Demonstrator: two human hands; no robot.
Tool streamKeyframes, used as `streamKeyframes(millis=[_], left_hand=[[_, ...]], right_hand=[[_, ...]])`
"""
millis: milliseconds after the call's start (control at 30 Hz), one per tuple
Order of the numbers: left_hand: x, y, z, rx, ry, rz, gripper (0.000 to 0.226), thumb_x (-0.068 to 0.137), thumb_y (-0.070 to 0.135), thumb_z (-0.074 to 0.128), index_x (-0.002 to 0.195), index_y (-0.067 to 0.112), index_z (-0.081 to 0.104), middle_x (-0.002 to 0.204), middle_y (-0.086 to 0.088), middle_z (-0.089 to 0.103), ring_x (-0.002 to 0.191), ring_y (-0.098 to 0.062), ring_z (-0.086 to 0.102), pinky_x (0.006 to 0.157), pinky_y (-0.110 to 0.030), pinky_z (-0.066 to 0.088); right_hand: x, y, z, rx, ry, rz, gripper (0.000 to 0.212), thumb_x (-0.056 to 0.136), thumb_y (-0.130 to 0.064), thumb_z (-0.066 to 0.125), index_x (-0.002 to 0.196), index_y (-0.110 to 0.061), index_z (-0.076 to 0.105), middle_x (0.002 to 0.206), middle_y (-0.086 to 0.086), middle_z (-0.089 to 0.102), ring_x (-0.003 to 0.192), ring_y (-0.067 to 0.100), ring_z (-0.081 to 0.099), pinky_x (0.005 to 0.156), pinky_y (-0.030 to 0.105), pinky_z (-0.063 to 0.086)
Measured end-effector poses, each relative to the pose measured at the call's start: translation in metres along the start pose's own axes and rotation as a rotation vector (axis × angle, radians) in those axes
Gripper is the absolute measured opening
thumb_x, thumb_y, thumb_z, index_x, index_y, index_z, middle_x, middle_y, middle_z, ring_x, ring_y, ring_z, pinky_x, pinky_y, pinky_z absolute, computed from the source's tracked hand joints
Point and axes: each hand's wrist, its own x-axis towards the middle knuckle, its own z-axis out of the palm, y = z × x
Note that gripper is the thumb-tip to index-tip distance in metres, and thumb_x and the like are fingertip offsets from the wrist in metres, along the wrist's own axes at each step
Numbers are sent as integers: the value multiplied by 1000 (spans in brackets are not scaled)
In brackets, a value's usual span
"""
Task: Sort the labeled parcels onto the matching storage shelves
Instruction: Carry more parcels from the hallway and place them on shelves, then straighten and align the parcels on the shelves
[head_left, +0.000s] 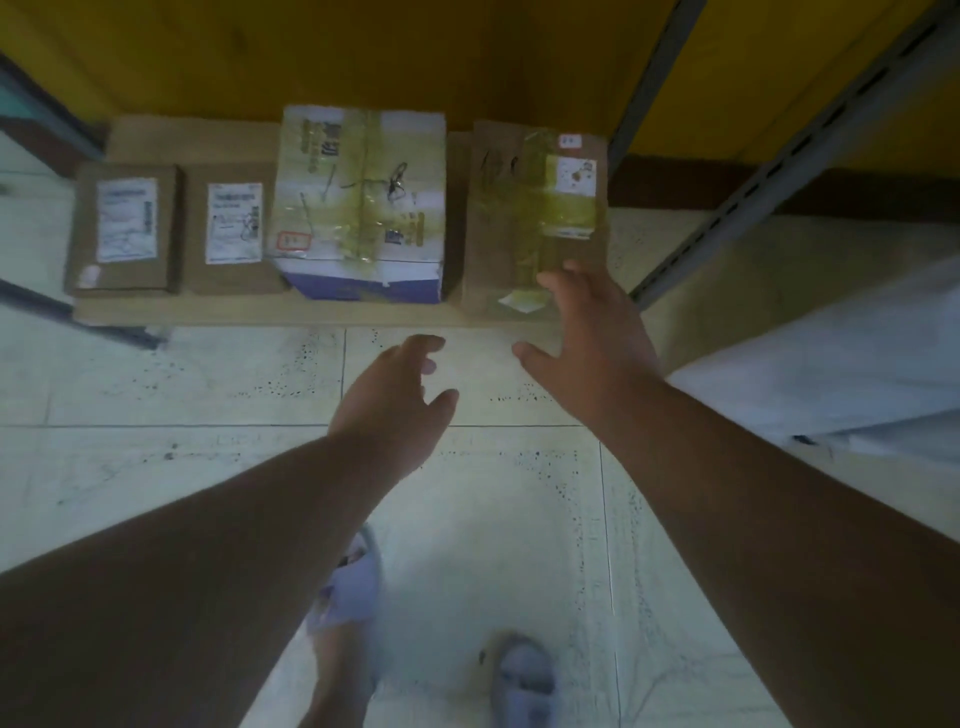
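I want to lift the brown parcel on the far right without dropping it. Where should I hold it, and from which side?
Probably by its two side edges, coming from the front. The brown parcel lies flat on the cardboard sheet. The right hand is already at its near right corner. A narrow gap beside the white box leaves room for the left hand.

A: What's carrying the load?
B: Flat brown cardboard sheet (218, 140) on the pale speckled tile floor (208, 395), far side.
A: On it?
B: Left to right: small brown box with white label (124, 228), second small labelled brown box (228, 228), tall white-and-blue taped box (358, 202), brown taped box (519, 208).
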Motion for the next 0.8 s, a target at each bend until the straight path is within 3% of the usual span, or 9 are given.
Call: streamKeyframes(millis=[167,367,533,800], left_hand=[[-78,21,-53,9,49,-11,62,91,33,67,146,32,38,134,3,58,112,-18,61,90,-40,56],[-214,65,-136,-28,136,-70,59,90,35,66,144,33,41,132,6,58,105,-16,62,86,-34,52],[-329,103,-201,-77,273,-63,55,89,32,67,141,30,47,126,5,59,107,-19,63,92,-39,53],[-392,140,-412,-86,627,145,48,89,31,68,135,28,55,113,8,60,97,-15,62,89,-36,52]], right_hand=[[-57,-48,-64,39,42,-72,68,85,-45,70,143,-22,42,152,5,39,137,25,39,108,42,41],[-166,-115,-199,103,65,-105,64,87,-47,68,142,-26,42,143,-2,45,128,19,45,100,35,45],[-242,-179,-309,170,114,-225,58,90,-43,66,140,-25,44,138,-3,47,124,17,47,100,34,45],[-252,-355,-471,199,368,-499,52,93,-46,60,139,-26,45,136,-5,47,124,14,46,98,29,42]])
